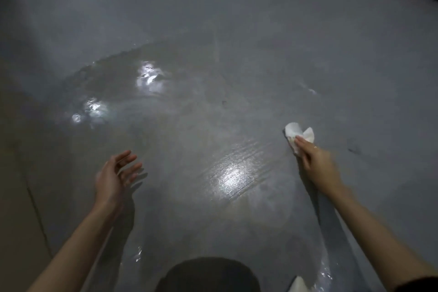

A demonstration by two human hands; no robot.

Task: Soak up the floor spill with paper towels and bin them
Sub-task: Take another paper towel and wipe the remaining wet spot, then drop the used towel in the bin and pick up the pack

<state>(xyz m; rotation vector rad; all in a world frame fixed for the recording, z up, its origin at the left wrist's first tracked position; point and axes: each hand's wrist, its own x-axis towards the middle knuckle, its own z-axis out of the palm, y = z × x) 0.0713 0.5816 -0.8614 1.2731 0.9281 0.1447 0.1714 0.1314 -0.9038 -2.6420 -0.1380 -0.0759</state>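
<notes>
The floor (308, 31) is plain grey. The spill (189, 125) on it is glossy with white reflections and fine ripple lines. The paper towel (295, 131) is white.

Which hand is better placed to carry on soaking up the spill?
Right. The right hand already grips a wadded paper towel at the right edge of the wet patch. The left hand hangs open and holds nothing.
</notes>
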